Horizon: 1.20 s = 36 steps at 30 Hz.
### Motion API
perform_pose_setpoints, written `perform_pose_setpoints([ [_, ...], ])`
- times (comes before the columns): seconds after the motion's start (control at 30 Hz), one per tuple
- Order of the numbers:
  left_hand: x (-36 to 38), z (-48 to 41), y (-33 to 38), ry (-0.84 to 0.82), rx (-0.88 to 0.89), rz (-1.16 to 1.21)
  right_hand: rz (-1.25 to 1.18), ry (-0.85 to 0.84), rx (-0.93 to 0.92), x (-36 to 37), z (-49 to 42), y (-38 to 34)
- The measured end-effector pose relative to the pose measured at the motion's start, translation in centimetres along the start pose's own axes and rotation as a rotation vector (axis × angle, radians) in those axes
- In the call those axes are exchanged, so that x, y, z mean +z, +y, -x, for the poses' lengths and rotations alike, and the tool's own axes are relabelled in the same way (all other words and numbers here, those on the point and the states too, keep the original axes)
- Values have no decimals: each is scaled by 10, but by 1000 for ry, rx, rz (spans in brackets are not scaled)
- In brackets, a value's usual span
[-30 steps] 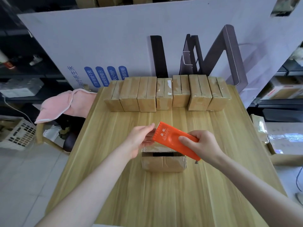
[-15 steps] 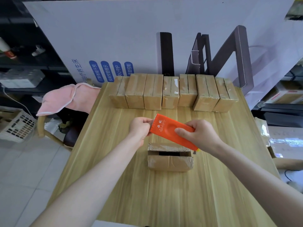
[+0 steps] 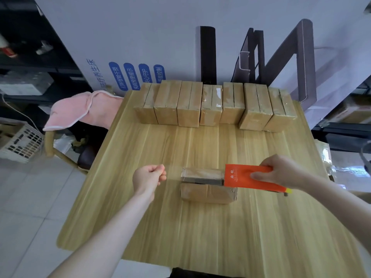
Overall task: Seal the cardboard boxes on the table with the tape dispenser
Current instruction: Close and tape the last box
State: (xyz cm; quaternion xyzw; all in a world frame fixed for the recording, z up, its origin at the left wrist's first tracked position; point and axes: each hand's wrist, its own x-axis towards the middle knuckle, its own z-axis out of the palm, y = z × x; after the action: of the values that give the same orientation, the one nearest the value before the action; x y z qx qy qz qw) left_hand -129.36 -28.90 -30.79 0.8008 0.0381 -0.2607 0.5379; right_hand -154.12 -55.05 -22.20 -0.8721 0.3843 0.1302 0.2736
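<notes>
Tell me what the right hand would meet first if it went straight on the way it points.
Probably the cardboard box, just ahead of the tape dispenser the right hand holds; passing above, the left hand pinching tape. Height unclear.

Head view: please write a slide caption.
Left hand stretches clear tape from the orange dispenser in the right hand, above a cardboard box.

Person's skin only, nothing worn in view: left hand (image 3: pixel 149 178) and right hand (image 3: pixel 281 171) bare, left forearm (image 3: pixel 112 227) and right forearm (image 3: pixel 341 199) uncovered to the frame edge.
</notes>
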Motion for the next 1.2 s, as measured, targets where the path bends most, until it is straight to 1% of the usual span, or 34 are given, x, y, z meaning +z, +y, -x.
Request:
perform_pose_setpoints([
  [0.1,-2,-1,-6,55,-4,29,156,-1,-14,5,-11,-14],
  [0.23,2,-4,-16,59,-34,4,358,0,28,32,-23,-39],
  [0.37,7,-10,-33,80,-64,-15,447,28,71,45,-28,-51],
  [0.6,19,-24,-59,86,-160,45,495,16,122,45,-26,-57],
  [0.87,50,-32,-93,3,-207,108,436,33,178,53,-23,-45],
  [0.93,57,-30,-98,22,-175,29,435,38,188,55,-24,-44],
  [1.03,65,-22,-102,52,-87,-168,426,36,191,56,-25,-43],
  [1.13,74,-17,-105,11,-53,-193,395,37,193,57,-24,-41],
  [1.2,74,-16,-105,18,-81,-206,395,40,187,57,-24,-41],
])
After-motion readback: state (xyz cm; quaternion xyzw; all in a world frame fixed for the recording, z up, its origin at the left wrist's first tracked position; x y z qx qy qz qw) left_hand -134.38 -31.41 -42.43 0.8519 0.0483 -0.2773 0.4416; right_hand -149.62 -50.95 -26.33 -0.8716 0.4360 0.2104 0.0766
